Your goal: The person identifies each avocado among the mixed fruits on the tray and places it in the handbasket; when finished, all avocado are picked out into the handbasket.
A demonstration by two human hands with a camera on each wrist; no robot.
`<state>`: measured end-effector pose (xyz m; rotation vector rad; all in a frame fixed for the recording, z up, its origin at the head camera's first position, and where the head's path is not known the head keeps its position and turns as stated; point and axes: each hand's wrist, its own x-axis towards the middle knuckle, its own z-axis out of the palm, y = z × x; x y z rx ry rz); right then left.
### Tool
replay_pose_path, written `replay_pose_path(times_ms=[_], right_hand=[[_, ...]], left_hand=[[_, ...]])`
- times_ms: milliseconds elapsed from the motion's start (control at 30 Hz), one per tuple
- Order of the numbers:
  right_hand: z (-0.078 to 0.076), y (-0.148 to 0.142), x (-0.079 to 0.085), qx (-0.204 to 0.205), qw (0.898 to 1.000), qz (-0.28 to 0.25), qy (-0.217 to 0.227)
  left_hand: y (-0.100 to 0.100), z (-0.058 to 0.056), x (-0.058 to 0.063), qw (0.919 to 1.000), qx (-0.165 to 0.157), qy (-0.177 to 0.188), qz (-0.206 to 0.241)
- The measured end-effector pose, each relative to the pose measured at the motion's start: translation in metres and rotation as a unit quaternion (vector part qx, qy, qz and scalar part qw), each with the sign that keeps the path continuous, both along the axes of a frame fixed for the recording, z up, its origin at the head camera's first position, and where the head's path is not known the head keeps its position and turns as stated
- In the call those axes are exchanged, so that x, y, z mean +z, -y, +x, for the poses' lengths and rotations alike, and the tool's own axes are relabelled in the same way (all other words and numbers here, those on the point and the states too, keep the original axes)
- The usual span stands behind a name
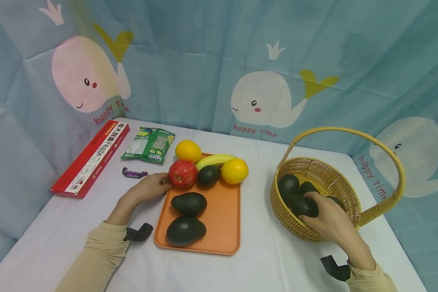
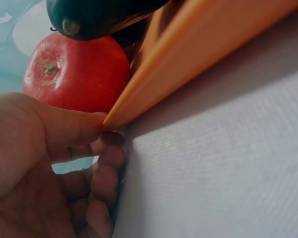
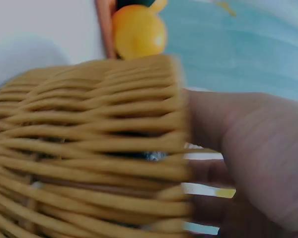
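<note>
My left hand (image 1: 150, 190) pinches the left rim of the orange tray (image 1: 224, 219), thumb on top and fingers below, right beside a red pomegranate (image 1: 183, 173). Two large avocados (image 1: 190, 204) lie in the tray's left part, with a smaller avocado (image 1: 209, 175) behind them. At the right, my right hand (image 1: 330, 219) reaches over the near rim of a wicker basket (image 1: 339, 178) and grips a dark avocado (image 1: 302, 205) among several others. In the right wrist view the basket's weave (image 3: 89, 148) hides most of what the fingers hold.
A banana (image 1: 217, 159) and two yellow fruits (image 1: 235, 171) lie at the tray's back end. Behind and left are a green snack bag (image 1: 149, 145), a purple-wrapped candy (image 1: 134, 173) and a red pasta box (image 1: 91, 160). The basket's tall handle (image 1: 350, 130) arches up.
</note>
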<state>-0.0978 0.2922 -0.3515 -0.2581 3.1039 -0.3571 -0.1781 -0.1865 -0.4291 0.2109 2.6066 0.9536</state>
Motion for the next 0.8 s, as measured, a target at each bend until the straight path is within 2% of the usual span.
replay_pose_path(times_ms=[233, 633, 800], right_hand=[[-0.013, -0.004, -0.017, 0.008, 1.0, 0.003, -0.006], [-0.014, -0.001, -0.02, 0.017, 0.999, 0.014, -0.027], [-0.013, 0.0, -0.019, 0.026, 0.999, 0.02, -0.033]], left_hand=[[0.001, 0.001, 0.0, 1.0, -0.003, -0.001, 0.003], [0.001, 0.0, 0.001, 1.0, -0.002, 0.003, 0.004], [0.001, -0.001, 0.0, 1.0, -0.003, -0.007, 0.0]])
